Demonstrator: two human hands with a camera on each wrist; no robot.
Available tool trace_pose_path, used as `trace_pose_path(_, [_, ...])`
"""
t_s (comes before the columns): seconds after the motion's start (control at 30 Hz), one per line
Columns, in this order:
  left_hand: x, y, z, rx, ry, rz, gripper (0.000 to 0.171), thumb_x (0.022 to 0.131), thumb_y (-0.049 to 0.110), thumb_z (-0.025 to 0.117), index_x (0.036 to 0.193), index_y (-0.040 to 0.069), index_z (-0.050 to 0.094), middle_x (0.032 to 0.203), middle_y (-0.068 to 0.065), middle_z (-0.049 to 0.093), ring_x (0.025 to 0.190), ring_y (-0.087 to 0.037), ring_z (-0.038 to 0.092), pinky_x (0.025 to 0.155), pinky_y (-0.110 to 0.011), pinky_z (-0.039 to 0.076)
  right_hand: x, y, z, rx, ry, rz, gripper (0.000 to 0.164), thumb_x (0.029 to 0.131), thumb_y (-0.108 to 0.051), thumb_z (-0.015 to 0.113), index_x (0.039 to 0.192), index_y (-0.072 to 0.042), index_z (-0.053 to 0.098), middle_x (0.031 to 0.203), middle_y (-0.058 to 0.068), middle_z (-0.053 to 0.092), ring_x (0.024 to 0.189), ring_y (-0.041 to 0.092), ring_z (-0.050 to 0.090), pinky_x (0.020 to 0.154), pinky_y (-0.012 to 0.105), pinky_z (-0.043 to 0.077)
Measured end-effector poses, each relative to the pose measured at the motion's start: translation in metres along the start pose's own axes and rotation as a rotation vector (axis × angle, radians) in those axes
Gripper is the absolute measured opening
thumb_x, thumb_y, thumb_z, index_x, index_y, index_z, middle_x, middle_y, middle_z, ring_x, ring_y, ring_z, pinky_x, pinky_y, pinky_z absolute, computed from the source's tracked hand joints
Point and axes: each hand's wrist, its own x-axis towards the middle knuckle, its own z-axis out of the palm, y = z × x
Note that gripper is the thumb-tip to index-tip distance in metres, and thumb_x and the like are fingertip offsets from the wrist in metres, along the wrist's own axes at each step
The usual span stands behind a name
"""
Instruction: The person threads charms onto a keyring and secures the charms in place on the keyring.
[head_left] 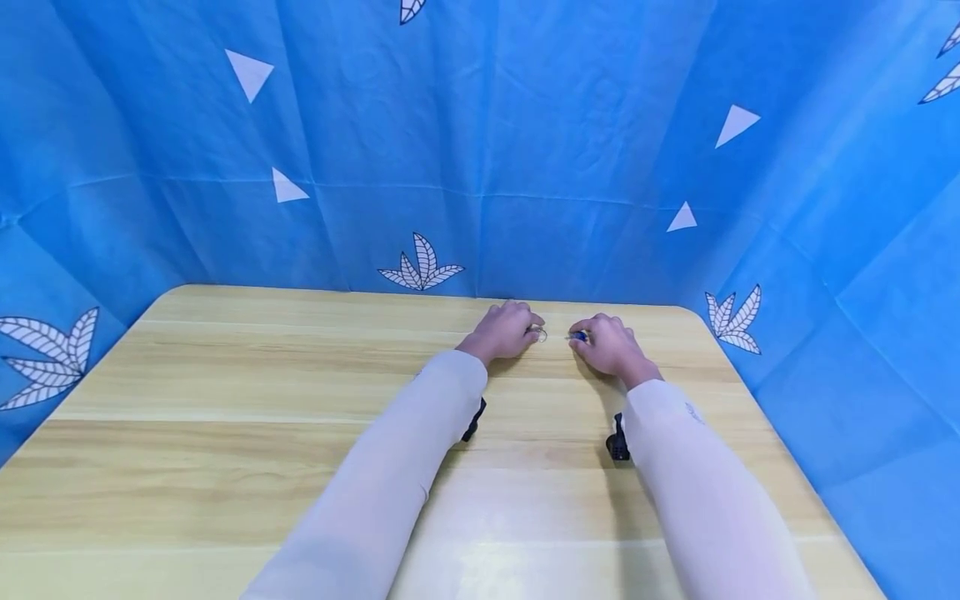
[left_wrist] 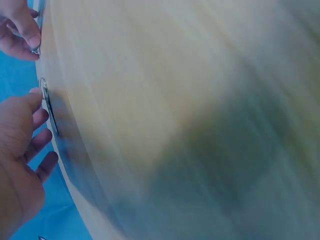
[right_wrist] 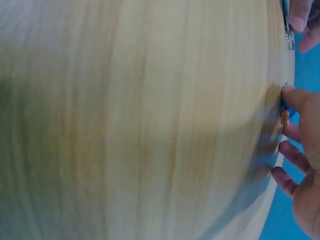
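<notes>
Near the far edge of the table, my left hand [head_left: 508,331] pinches a thin metal ring [head_left: 542,335] between thumb and finger. A long, narrow dark metal piece [left_wrist: 52,114] hangs from that ring in the left wrist view, and the other fingers are spread loosely. To the right, my right hand [head_left: 609,343] pinches a small blue trinket [head_left: 579,336] with an orange part [right_wrist: 285,118]. A little metal clasp [right_wrist: 286,82] pokes out past the right thumb, toward the ring. A short gap separates the two held things.
The wood-grain table [head_left: 225,417] has rounded far corners. A blue curtain [head_left: 570,150] with white leaves and triangles hangs behind and along both sides. Black wrist devices [head_left: 618,440] sit under the pale sleeves [head_left: 697,467].
</notes>
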Motion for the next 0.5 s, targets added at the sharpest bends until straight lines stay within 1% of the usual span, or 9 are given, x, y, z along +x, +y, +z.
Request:
trace_pose_path(0.1, [0.004,0.004,0.0,0.027,0.003,0.027,0.034,0.107,0.028,0.055,0.139,0.021,0.066,0.137,0.0,0.062,0.129,-0.023,0.051,0.107,-0.046,0.043,0.0,-0.001,0.0,0.003,0.007,0.014,0.028,0.103,-0.026,0.06,0.125,-0.012,0.072,0.128,0.02,0.063,0.118,0.046,0.056,0.096,0.069,0.043])
trace_pose_path(0.27, [0.008,0.007,-0.003,0.039,0.005,0.065,0.026,0.107,0.022,0.054,0.123,0.02,0.075,0.129,0.001,0.067,0.125,-0.02,0.057,0.106,-0.04,0.047,0.001,-0.002,0.001,0.023,0.02,0.032,0.025,0.103,-0.024,0.06,0.12,-0.011,0.073,0.125,0.02,0.063,0.118,0.046,0.055,0.097,0.068,0.042])
trace_pose_path(0.37, [0.011,0.007,-0.002,0.022,0.002,0.064,0.022,0.106,0.02,0.056,0.113,0.019,0.077,0.119,0.003,0.07,0.118,-0.017,0.061,0.102,-0.036,0.05,0.002,-0.002,0.001,0.026,0.023,0.028,0.024,0.103,-0.024,0.06,0.118,-0.01,0.074,0.124,0.019,0.063,0.118,0.045,0.055,0.098,0.067,0.042])
trace_pose_path(0.5, [0.014,0.005,0.0,-0.027,0.0,0.041,0.018,0.105,0.018,0.058,0.101,0.017,0.075,0.102,0.004,0.069,0.102,-0.015,0.062,0.093,-0.032,0.051,0.003,-0.001,0.001,0.025,0.028,0.026,0.022,0.102,-0.023,0.06,0.114,-0.01,0.073,0.121,0.017,0.063,0.116,0.043,0.056,0.098,0.066,0.042])
